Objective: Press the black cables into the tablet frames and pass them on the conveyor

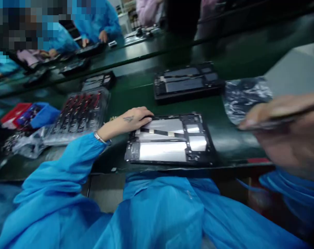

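An opened tablet (162,152) lies on the dark green bench in front of me, its silver battery panels and a dark ribbon strip showing. At its far left edge my left hand (136,119) grips the frame, thumb on the inner side and fingers curled over the rim. My right hand (283,124) is raised at the far right, smeared by motion. Its fingers look pressed together along a thin dark thing that I cannot make out. Just behind those fingertips is a crinkled clear plastic bag (246,95).
Behind the tablet, a second opened tablet (188,81) sits on a dark block. To the left stand a clear tray of small parts (80,110), a blue bin (46,116) and a red bin (15,114). Co-workers in blue (97,20) are across the bench.
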A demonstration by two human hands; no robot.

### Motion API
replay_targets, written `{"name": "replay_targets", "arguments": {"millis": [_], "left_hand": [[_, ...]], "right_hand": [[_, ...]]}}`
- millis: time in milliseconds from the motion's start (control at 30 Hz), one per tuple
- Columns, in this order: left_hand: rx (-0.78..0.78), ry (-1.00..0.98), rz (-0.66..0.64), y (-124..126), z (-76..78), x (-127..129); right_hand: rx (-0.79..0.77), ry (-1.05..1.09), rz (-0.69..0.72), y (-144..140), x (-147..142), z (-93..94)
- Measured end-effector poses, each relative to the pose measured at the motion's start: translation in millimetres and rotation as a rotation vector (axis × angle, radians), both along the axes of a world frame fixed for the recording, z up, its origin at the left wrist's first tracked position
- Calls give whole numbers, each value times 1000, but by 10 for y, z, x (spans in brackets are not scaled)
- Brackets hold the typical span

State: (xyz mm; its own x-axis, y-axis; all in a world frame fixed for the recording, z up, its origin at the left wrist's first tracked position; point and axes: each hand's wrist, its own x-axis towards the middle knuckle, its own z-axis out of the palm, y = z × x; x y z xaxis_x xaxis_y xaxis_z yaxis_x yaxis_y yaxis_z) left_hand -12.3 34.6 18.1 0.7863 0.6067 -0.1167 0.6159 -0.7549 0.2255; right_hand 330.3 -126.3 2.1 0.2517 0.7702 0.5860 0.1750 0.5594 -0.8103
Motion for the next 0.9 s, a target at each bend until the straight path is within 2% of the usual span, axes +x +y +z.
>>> {"name": "replay_targets", "arguments": {"millis": [33, 100, 167, 267, 400, 633, 900], "left_hand": [[7, -63, 11, -45, -87, -38], [18, -159, 41, -164, -218, -70], [15, -214, 68, -297, -288, -86], [-8, -243, 95, -436, -311, -109], [-38, -231, 112, -473, -295, -110], [-15, -213, 105, -483, -268, -92], [2, -195, 104, -495, -263, -83]], "right_hand": [[-77, 24, 175, 198, -243, 117], [-136, -16, 287, 533, -635, 234], [-181, -149, 307, 782, -849, 193], [-261, -347, 254, 962, -894, 13], [-324, -541, 211, 949, -828, -80], [-416, -553, 243, 918, -843, -25], [-422, -645, 238, 921, -864, 21]]}}
